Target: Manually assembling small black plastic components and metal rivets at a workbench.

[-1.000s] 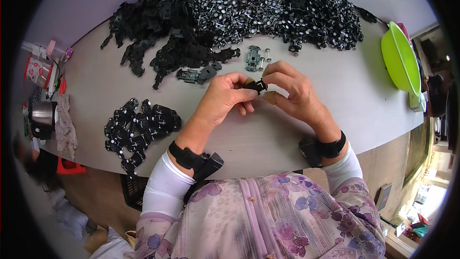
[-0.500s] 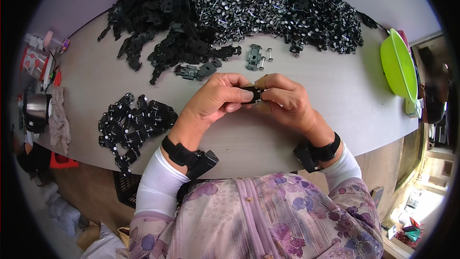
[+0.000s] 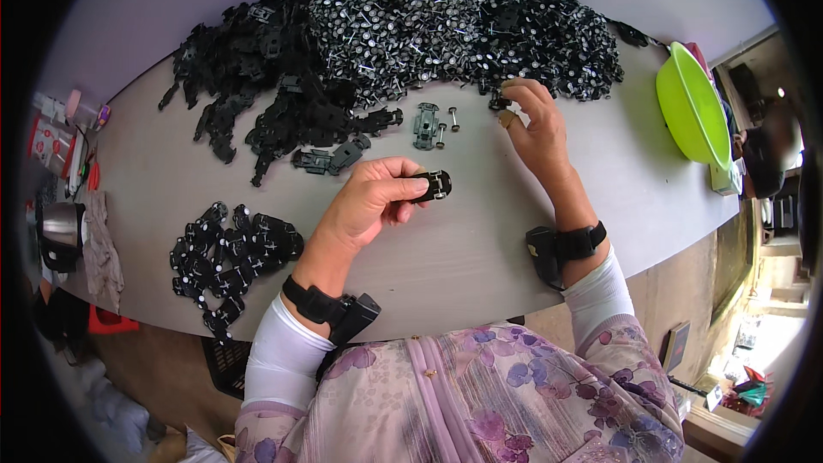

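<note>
My left hand [image 3: 364, 206] pinches a black toy car chassis [image 3: 439, 184] between thumb and fingers, above the middle of the table. A thin metal axle crosses the end of it that sticks out; my fingers cover the other end. My right hand [image 3: 540, 124] is stretched to the near edge of a pile of black wheels on axles [image 3: 553, 43]. Its thumb and forefinger are curved and apart, with the fingertips at a few wheels [image 3: 499, 101]. Between the hands and the piles lie a grey-green chassis [image 3: 426, 126] and loose wheel axles [image 3: 453, 119].
A heap of silver-faced wheels [image 3: 394, 21] rises at the back, beside a heap of black chassis [image 3: 249, 47]. Chassis with wheels [image 3: 231, 253] lie at the left front. A lime green basin [image 3: 690, 107] stands at the right edge; a cloth [image 3: 101, 244] hangs at the left.
My right hand has left the chassis and moved forward to the black wheel pile. The left hand still holds the chassis, now slightly lower and further left. The whole view has shifted a little.
</note>
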Action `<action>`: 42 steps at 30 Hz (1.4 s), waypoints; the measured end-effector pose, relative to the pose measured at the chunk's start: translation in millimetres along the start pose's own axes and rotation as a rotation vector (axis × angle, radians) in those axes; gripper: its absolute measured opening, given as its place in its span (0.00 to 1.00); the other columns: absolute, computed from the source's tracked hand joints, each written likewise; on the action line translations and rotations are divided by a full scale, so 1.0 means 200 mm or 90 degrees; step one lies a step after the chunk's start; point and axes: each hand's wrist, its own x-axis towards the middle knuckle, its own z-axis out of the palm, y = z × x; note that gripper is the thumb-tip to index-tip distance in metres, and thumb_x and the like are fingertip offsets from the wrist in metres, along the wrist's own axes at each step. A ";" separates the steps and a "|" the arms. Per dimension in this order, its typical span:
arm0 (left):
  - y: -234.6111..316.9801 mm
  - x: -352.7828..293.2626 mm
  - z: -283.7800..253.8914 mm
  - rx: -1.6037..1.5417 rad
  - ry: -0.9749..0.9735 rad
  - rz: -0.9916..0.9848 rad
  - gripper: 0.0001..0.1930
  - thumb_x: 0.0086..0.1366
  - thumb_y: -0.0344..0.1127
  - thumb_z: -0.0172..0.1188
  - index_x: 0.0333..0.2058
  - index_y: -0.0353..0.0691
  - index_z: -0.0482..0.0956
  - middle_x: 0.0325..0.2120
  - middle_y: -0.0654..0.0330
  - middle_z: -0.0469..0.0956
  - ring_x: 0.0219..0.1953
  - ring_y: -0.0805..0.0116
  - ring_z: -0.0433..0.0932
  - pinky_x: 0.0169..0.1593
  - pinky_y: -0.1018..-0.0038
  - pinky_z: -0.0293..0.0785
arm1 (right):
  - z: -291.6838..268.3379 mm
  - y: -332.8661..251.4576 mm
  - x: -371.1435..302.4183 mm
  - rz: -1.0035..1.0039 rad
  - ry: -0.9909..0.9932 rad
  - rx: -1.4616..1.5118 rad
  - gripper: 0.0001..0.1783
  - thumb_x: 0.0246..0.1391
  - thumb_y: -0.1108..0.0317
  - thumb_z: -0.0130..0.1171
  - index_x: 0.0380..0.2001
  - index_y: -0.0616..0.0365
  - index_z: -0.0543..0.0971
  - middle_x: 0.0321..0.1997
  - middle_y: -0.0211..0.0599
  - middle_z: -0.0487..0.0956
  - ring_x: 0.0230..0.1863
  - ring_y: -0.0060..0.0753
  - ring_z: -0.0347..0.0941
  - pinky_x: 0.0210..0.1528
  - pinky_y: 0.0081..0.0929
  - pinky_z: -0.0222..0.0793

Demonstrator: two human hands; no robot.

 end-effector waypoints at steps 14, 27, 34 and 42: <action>-0.02 0.00 0.04 -0.035 0.039 0.028 0.10 0.62 0.30 0.60 0.39 0.29 0.77 0.32 0.55 0.80 0.29 0.66 0.82 0.30 0.76 0.79 | -0.06 -0.37 -0.07 0.036 -0.199 0.373 0.11 0.41 0.86 0.55 0.31 0.64 0.76 0.33 0.36 0.74 0.31 0.27 0.73 0.31 0.23 0.71; -0.05 0.00 0.03 -0.178 -0.086 0.047 0.14 0.70 0.39 0.49 0.42 0.32 0.74 0.37 0.53 0.79 0.40 0.60 0.82 0.44 0.68 0.80 | 0.01 -0.42 -0.12 -0.098 -0.123 0.230 0.12 0.35 0.84 0.59 0.28 0.62 0.76 0.31 0.38 0.72 0.26 0.39 0.72 0.27 0.31 0.70; -0.08 0.01 0.04 -0.160 -0.103 0.049 0.12 0.70 0.39 0.49 0.38 0.35 0.74 0.36 0.56 0.79 0.38 0.65 0.81 0.41 0.71 0.81 | 0.00 -0.45 -0.12 -0.097 -0.188 0.218 0.11 0.39 0.74 0.68 0.26 0.62 0.75 0.28 0.39 0.69 0.24 0.41 0.71 0.25 0.34 0.69; -0.05 -0.02 0.08 -0.017 -0.025 0.101 0.12 0.70 0.38 0.51 0.29 0.37 0.73 0.28 0.62 0.75 0.32 0.73 0.78 0.40 0.73 0.80 | 0.02 -0.46 -0.12 -0.115 -0.171 0.195 0.09 0.35 0.84 0.58 0.24 0.60 0.75 0.27 0.37 0.70 0.22 0.39 0.71 0.22 0.31 0.67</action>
